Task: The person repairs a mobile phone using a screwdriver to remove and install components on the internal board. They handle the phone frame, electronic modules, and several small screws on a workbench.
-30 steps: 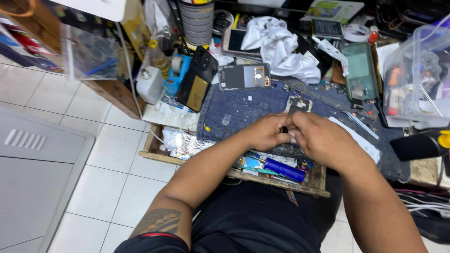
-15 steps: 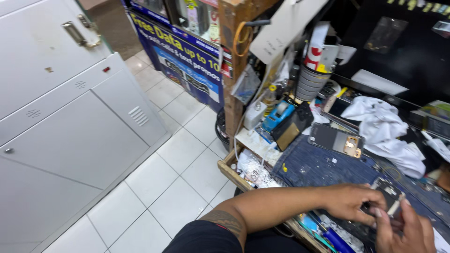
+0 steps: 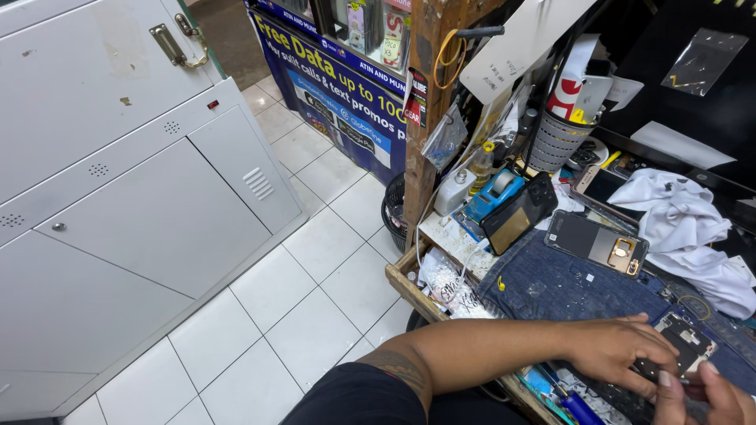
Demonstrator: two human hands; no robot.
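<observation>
- Head view, lower right corner: my left hand (image 3: 618, 354) lies on a denim cloth (image 3: 551, 287), fingers pinched on a small opened phone frame (image 3: 683, 344).
- My right hand (image 3: 705, 397) is cut off by the edge; its thumb touches the same frame, though I cannot tell its grip.
- Nearby on the denim lies a dark phone back cover (image 3: 596, 242), beside a white rag (image 3: 681, 224).

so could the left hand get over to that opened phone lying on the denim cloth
Probably yes. The left hand rests on the denim cloth, and the opened phone lies just beyond it with bare cloth between. It would first have to let go of the small phone part.
</observation>
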